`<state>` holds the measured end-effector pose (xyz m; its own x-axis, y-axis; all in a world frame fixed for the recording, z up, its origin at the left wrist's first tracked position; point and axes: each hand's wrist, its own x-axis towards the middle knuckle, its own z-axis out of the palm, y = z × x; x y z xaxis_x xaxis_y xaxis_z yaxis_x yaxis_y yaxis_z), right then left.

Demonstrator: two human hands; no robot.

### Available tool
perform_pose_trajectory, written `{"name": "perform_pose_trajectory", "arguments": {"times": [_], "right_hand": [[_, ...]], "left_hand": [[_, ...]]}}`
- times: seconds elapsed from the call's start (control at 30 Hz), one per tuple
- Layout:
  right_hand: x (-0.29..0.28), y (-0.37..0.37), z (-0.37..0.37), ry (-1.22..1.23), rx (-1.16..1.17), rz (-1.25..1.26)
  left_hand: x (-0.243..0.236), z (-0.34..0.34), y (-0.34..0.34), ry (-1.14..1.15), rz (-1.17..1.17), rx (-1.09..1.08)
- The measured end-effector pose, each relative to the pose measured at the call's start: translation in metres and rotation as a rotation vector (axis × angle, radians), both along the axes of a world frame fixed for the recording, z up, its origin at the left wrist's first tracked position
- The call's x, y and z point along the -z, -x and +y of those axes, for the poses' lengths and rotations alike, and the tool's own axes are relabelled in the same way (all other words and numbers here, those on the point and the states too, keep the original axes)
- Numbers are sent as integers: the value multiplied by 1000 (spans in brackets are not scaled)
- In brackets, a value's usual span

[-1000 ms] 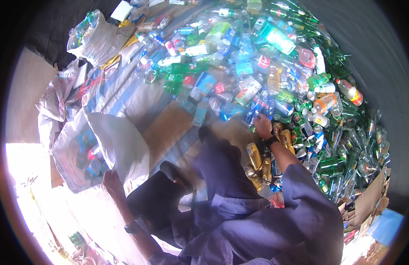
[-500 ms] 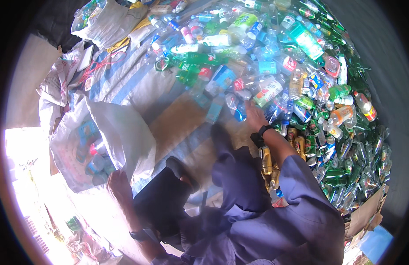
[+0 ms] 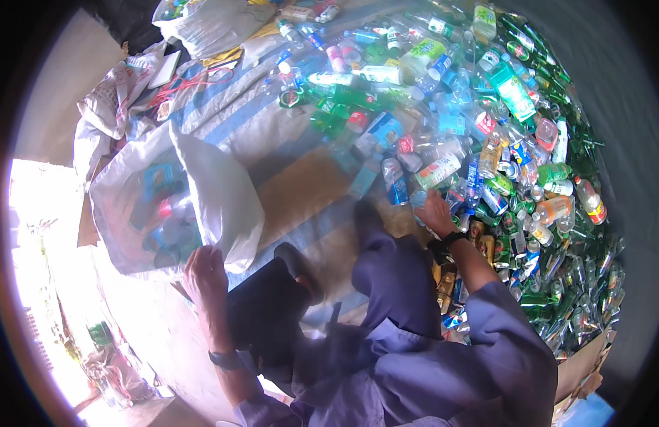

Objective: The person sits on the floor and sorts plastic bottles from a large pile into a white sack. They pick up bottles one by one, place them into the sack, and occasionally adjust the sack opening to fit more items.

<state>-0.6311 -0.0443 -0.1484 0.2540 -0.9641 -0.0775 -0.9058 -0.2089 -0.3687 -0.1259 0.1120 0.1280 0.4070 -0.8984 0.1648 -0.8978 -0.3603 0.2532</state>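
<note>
- Right now the left hand [image 3: 205, 276] is resting on the rim of the white woven sack [image 3: 223, 192], fingers curled over the crinkled edge; whether they are pinching the fabric is hard to tell.
- Inside the sack, blurry blue and clear plastic bottles [image 3: 162, 213] are showing through its open mouth.
- Over on the other side, the right hand [image 3: 436, 212] is reaching into the heap of bottles [image 3: 479, 128], fingers loosely spread on a clear bottle with a blue label [image 3: 395, 181].
- Glossy green glass, crumpled clear plastic and shiny cans [image 3: 482, 238] are lying tangled just beside that wrist.
- Underneath, a striped woven mat [image 3: 272, 135] is lying flat.
</note>
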Motion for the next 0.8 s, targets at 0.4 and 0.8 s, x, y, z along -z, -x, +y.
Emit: {"name": "perform_pose_trajectory", "arguments": {"times": [0.4,0.8], "right_hand": [[-197,-94,-77,79,293,-885],[-380,-388,-23,35,-539,-1135]], "left_hand": [[9,25,-6,256,44,75],[8,34,-11,188,72,-7]]}}
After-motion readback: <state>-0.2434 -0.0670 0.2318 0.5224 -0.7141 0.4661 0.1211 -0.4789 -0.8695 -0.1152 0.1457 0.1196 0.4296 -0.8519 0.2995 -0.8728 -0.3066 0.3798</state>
